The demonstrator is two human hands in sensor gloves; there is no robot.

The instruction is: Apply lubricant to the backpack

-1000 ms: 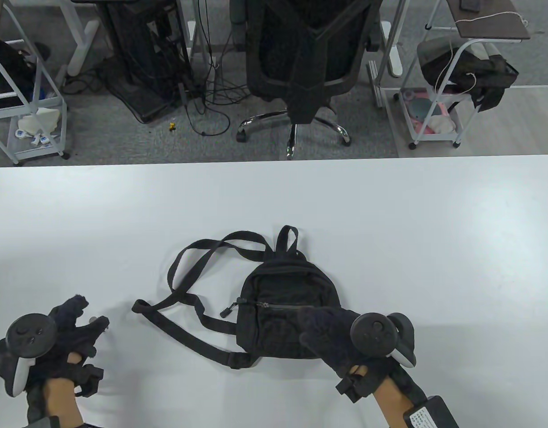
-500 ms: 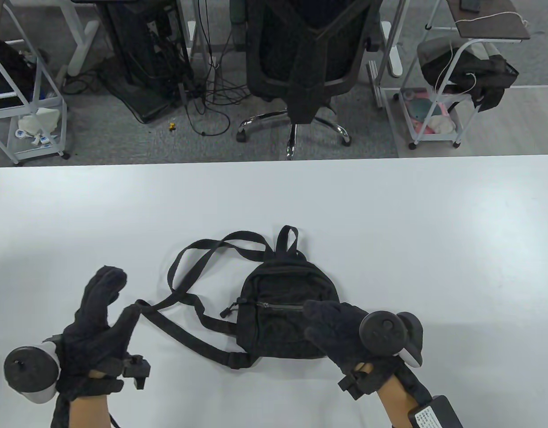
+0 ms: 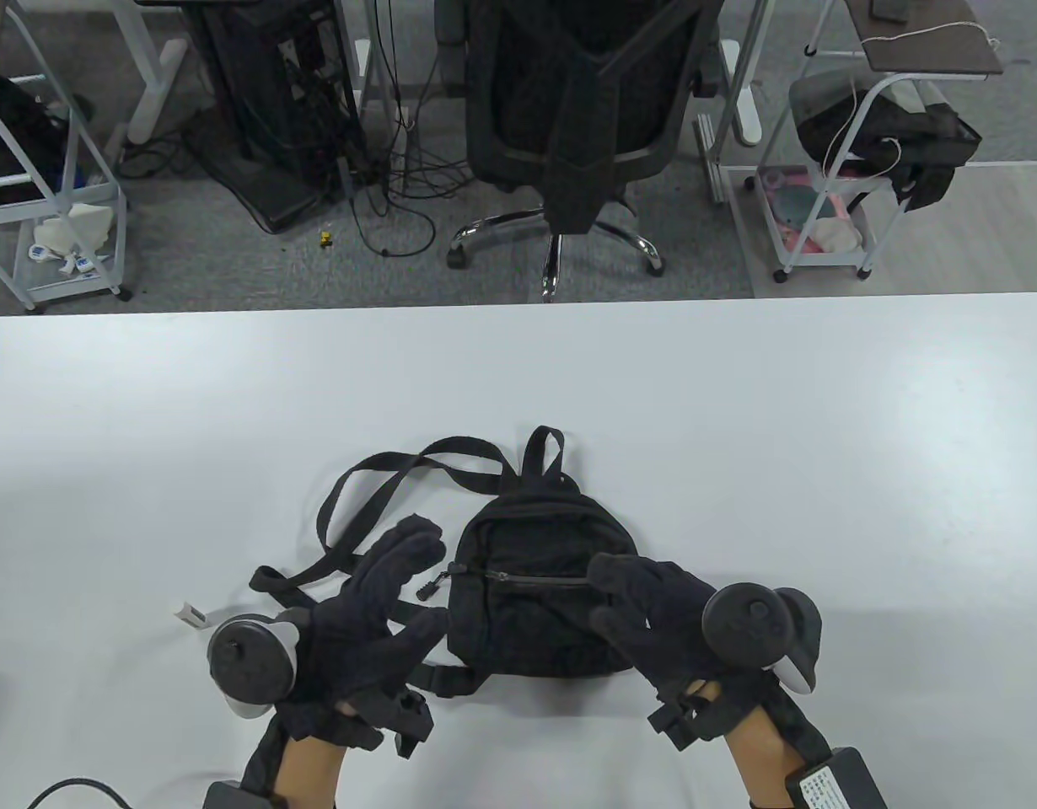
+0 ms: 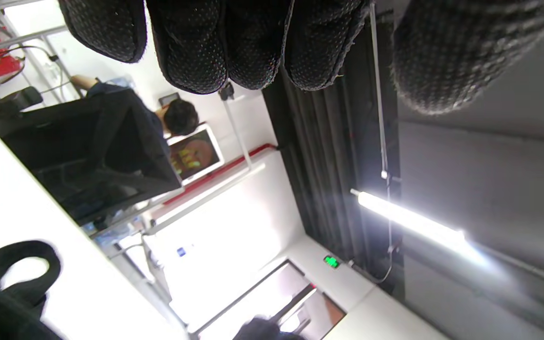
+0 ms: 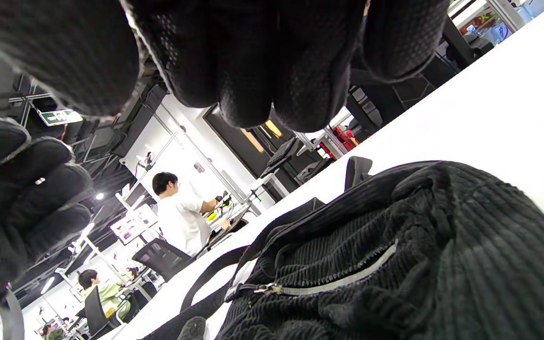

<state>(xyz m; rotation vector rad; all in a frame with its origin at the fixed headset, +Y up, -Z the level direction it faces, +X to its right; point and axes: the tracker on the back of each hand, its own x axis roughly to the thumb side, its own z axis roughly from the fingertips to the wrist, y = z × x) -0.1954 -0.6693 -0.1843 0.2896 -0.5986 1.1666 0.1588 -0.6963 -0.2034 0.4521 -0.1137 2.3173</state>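
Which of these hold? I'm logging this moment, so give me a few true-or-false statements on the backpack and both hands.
1. The backpack lies flat on the white table. True.
2. Its front pocket zipper is wide open. False: it is zipped shut.
3. The left hand grips a lubricant bottle. False: its fingers are spread over the straps, holding nothing.
4. The right hand is over the backpack's lower right corner. True.

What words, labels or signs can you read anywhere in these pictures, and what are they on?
No text reads clearly.
White label on the black box at the right wrist: printed lines, too small to read.
Green exit-type sign in the right wrist view: characters too blurred to read.
Green lit sign over a doorway in the left wrist view: a symbol only, no words.
Backpack: no label visible.
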